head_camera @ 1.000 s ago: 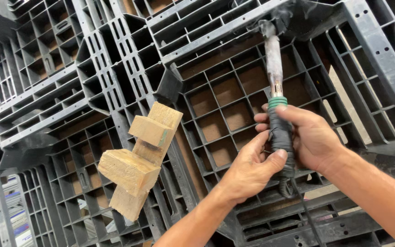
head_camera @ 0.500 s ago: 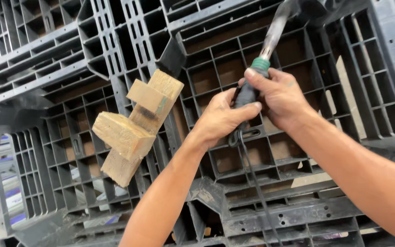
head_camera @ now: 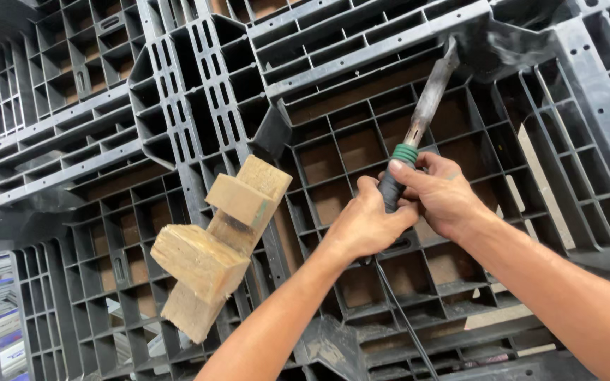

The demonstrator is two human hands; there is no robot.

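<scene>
1. Tool: a corded heating iron with a long scorched metal shaft, green collar and black handle (head_camera: 418, 134) is held in both hands. Its tip sits against a thick rib of the dark grey plastic grid pallet (head_camera: 178, 141), just beside a torn, buckled patch of plastic at the pallet's upper right.

2. Left hand (head_camera: 365, 226): grip closed around the lower part of the black handle, fingers wrapped tight.

3. Right hand (head_camera: 443, 194): grip clamped on the same handle directly below the green collar, thumb lying along it. The two hands touch one another.

4. Cord: a thin black cable (head_camera: 404, 317) hangs from the handle base down across the pallet cells.

5. Wedge: a bundle of pale rough-sawn wooden blocks (head_camera: 213, 247) is lodged against the pallet's central rib, left of the hands and apart from them, untouched.

6. Progress, as judged: the tool is placed and bearing on the damaged rib, so the work at that spot appears under way. The torn plastic beside the tip remains ragged and open, which suggests the repair there is unfinished. Whether the tip is melting the plastic cannot be told; no smoke or flow shows.
</scene>
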